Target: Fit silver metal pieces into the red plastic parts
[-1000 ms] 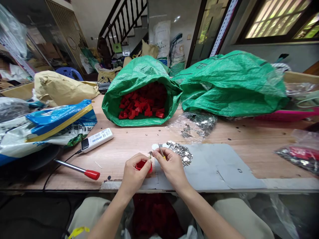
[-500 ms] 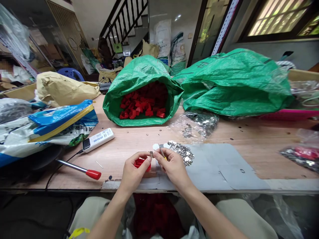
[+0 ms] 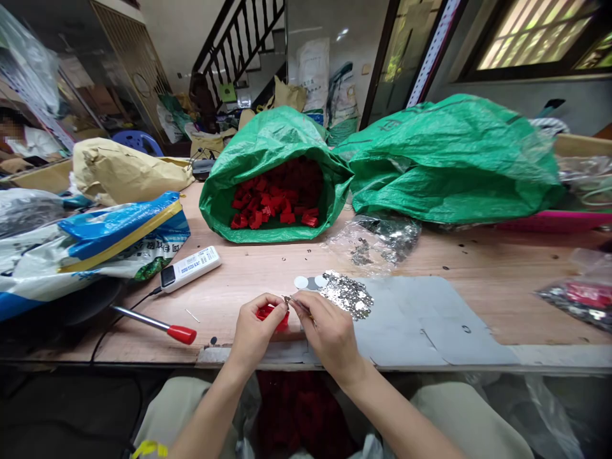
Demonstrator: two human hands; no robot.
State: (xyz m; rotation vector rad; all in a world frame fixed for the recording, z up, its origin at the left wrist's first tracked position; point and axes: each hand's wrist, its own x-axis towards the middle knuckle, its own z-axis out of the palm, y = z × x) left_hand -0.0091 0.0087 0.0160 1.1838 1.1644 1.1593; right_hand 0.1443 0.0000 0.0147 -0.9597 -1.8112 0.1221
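Thumb and fingers of my left hand (image 3: 258, 325) pinch a small dark metal piece (image 3: 287, 299). Beneath that hand, partly hidden by it, is a red plastic part (image 3: 278, 319). My right hand (image 3: 331, 328) is closed around a thin metal tool (image 3: 295, 301), its tip meeting the small piece; most of the tool is covered by the fingers. Just beyond the right hand, a pile of shiny metal pieces (image 3: 351, 294) lies on a grey sheet (image 3: 411, 319), with white round discs (image 3: 301, 282) beside it.
An open green sack (image 3: 272, 137) of red parts stands behind my hands, another green sack (image 3: 454, 166) to its right. A clear bag (image 3: 377, 242) of metal bits lies before them. At left are a white device (image 3: 191, 269) and a red-tipped lever (image 3: 180, 334). A person (image 3: 33, 140) sits far left.
My right hand has turned over and closed further around the tool, which now lies flatter and shows less. My left hand keeps its pinch, almost in the same place.
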